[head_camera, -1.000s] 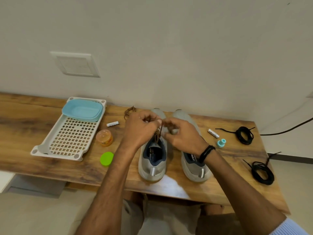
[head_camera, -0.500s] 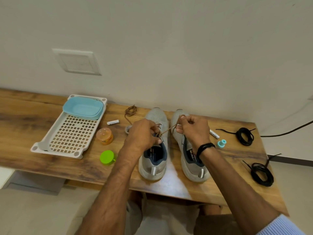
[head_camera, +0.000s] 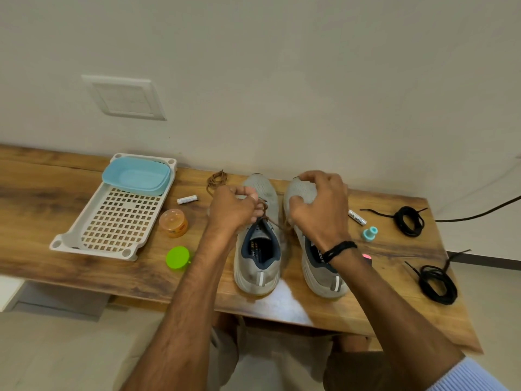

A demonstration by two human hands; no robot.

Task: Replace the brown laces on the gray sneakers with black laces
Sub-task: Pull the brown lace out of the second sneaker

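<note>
Brown lace point(head_camera: 262, 208) in the left sneaker point(head_camera: 258, 266) is pinched at the tongue by the left hand point(head_camera: 232, 211). One strand runs right beneath the right hand point(head_camera: 320, 213), whose curled fingers arch over the right sneaker point(head_camera: 321, 272); whether they hold it cannot be told. Both shoes lie toes-to-wall on the wooden surface point(head_camera: 42, 198), black laces point(head_camera: 408, 221) coiled well right, nearer the right hand; insole lettering is unreadable.
</note>
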